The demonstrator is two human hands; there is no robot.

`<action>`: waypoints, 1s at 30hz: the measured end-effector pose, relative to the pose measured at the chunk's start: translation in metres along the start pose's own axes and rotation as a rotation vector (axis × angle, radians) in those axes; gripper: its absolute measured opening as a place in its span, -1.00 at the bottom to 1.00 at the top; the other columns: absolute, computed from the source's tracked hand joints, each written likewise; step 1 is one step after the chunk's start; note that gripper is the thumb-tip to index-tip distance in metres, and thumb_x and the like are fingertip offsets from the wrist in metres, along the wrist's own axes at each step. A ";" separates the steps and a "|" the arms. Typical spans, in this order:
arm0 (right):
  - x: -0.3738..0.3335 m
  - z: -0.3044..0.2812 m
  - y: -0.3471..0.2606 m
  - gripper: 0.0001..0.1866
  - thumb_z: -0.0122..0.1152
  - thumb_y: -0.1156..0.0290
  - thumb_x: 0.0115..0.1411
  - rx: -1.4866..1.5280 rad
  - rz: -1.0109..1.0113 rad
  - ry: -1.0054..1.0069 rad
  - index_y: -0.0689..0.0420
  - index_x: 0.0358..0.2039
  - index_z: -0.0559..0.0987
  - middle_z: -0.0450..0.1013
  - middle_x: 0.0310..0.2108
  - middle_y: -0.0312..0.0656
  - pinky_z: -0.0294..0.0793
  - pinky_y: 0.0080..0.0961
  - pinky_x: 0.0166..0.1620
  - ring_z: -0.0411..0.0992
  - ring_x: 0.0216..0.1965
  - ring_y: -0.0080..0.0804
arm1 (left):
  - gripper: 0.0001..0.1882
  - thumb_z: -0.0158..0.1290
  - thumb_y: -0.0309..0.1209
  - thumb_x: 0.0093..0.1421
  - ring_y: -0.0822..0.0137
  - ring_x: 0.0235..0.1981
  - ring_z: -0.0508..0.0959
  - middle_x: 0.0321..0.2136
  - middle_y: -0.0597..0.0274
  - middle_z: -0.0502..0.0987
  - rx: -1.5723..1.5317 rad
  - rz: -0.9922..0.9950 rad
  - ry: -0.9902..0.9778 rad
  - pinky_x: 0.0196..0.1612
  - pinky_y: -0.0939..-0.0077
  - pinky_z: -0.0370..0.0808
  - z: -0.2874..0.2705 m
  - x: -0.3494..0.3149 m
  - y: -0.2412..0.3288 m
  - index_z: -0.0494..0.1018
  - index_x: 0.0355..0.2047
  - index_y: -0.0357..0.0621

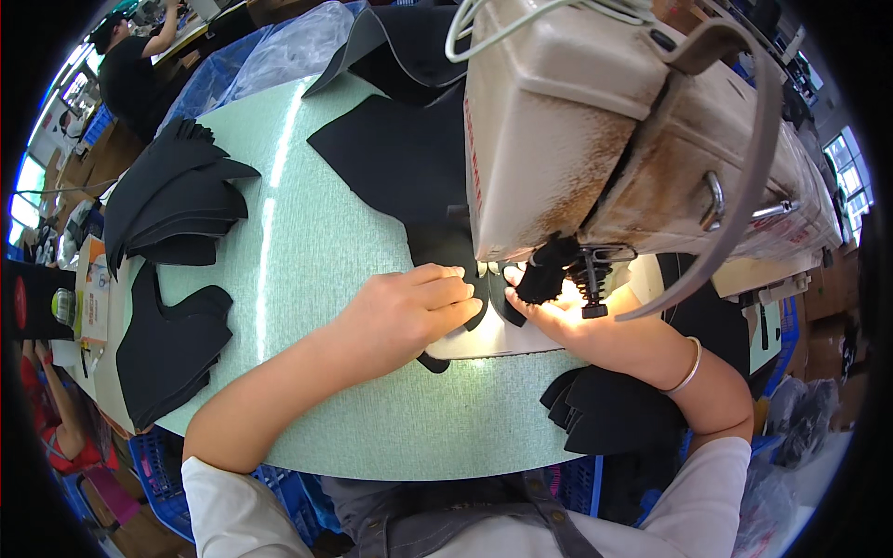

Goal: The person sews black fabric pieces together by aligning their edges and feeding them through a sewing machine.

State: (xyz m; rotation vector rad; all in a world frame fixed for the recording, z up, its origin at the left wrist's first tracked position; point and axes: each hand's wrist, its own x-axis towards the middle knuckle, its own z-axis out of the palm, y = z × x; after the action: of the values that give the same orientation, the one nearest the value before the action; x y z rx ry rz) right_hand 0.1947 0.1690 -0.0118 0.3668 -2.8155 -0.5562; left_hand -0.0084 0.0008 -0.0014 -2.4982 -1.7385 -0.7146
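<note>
Because the machine (549,121) hides part of the right hand (579,321), I can't tell its grip; the left hand (395,316) has bent fingers on the black piece (504,307) between both hands, pinching or merely pressing. Uneven pressure could skew the piece, and fingertips this near the machine might get caught.

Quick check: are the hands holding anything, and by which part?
The left hand touches the black material at the sewing machine on its left side, the right hand on its right; whether they pinch or just press cannot be told.
</note>
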 end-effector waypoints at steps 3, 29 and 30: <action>-0.010 0.012 0.008 -0.60 0.05 0.38 0.13 -0.153 -0.060 0.004 0.18 -0.01 0.50 0.47 -0.14 -0.20 0.37 -0.46 -0.25 0.42 -0.23 -0.43 | -0.71 0.10 -0.52 -0.05 0.29 -0.12 0.56 -0.24 0.33 0.53 -0.024 -0.035 0.001 -0.26 0.50 0.60 0.000 0.004 -0.003 0.55 -0.25 -0.14; -0.015 0.030 0.009 -0.68 0.05 0.37 0.21 -0.170 0.034 0.146 0.25 -0.06 0.45 0.41 -0.12 -0.13 0.39 -0.46 -0.06 0.40 -0.12 -0.32 | -0.70 0.07 -0.64 0.00 0.10 -0.07 0.56 -0.16 0.07 0.51 -0.071 -0.119 0.084 -0.10 0.39 0.56 0.009 0.003 -0.001 0.50 -0.19 -0.35; -0.012 0.027 0.009 -0.69 0.07 0.38 0.20 -0.117 0.064 0.155 0.24 -0.08 0.46 0.43 -0.14 -0.15 0.40 -0.46 -0.09 0.41 -0.14 -0.33 | -0.70 0.07 -0.64 0.00 0.10 -0.07 0.56 -0.16 0.07 0.51 -0.072 -0.118 0.084 -0.10 0.39 0.56 0.010 0.004 0.000 0.50 -0.19 -0.35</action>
State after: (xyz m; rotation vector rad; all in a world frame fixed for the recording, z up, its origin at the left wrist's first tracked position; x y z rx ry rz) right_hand 0.1966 0.1902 -0.0351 0.2830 -2.6227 -0.6458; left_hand -0.0034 0.0068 -0.0083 -2.3873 -1.8763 -0.8919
